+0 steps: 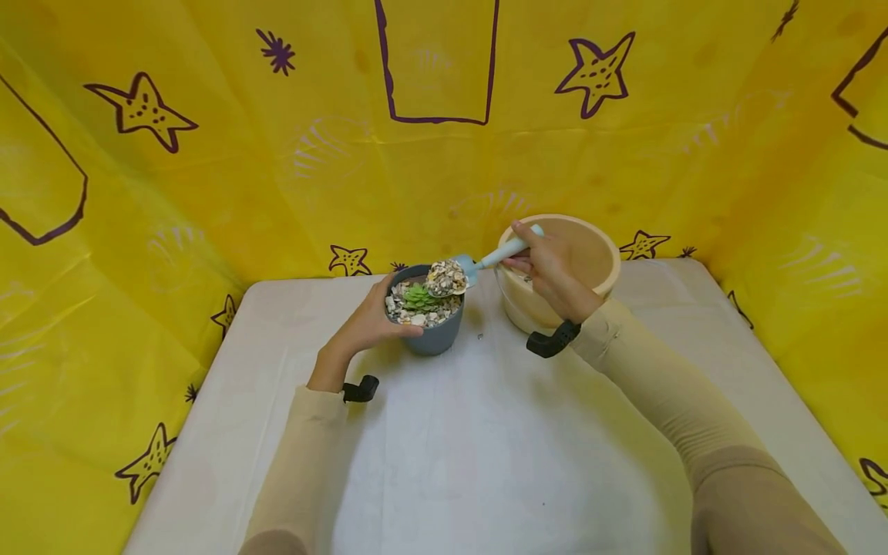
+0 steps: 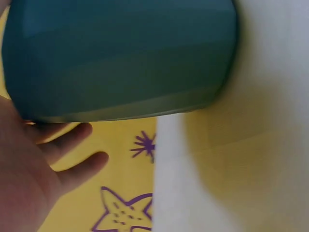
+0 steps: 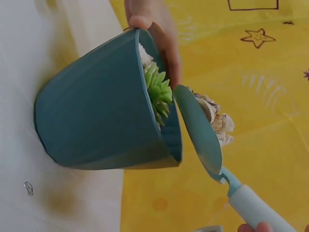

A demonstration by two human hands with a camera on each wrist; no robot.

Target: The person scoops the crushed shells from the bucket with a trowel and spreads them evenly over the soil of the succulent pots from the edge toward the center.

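Note:
A blue-grey flower pot [image 1: 432, 339] stands on the white table, holding a green succulent [image 1: 419, 297] among pale pebbles. My left hand [image 1: 371, 317] grips its left side, thumb at the near rim and fingers around the far side. In the left wrist view some fingertips [image 2: 99, 159] stick out past the pot [image 2: 120, 58]. My right hand [image 1: 553, 270] holds the white handle of a small light-blue trowel [image 1: 509, 250]. Heaped with pebbles [image 1: 446, 277], the trowel's blade overhangs the pot's right rim, close over the succulent. From the right wrist, the blade [image 3: 200, 130] looks nearly level.
Right of the pot stands a large cream bucket [image 1: 602, 258], partly covered by my right hand. One small pebble [image 1: 480, 336] lies on the tabletop [image 1: 444, 447] between them. Yellow patterned cloth [image 1: 444, 169] hangs behind the table and at both sides.

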